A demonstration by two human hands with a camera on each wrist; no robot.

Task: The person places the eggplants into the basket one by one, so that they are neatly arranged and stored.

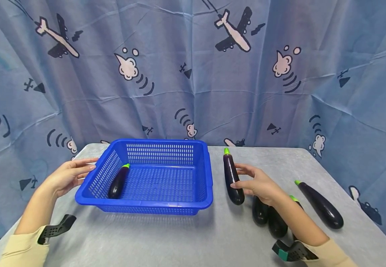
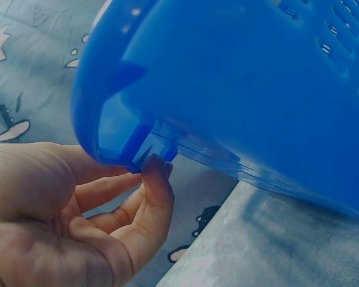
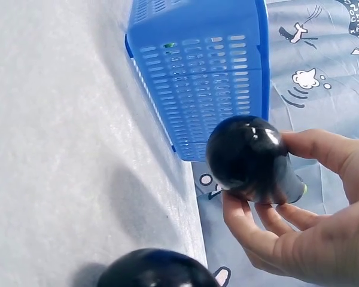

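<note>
My right hand point(image 1: 258, 184) grips a dark purple eggplant point(image 1: 231, 178) with a bright green stem end, thumb on one side and fingers on the other. The eggplant is held off the table, right of a blue plastic basket point(image 1: 159, 203); its rounded end point(image 3: 245, 158) faces the right wrist camera. At the basket's left rim, my left hand point(image 1: 69, 176) holds the edge with its fingertips; the left wrist view shows these fingers point(image 2: 158, 203) bent at the blue rim point(image 2: 87, 113). Inside the basket, another eggplant point(image 1: 117, 183) lies along the left side.
Under my right forearm lie several eggplants, among them one point(image 1: 259, 211) partly covered by the hand. Farther right rests a separate eggplant point(image 1: 320, 204). A grey table point(image 1: 139, 241) carries everything, and a blue patterned curtain point(image 1: 166, 74) hangs behind and beside it.
</note>
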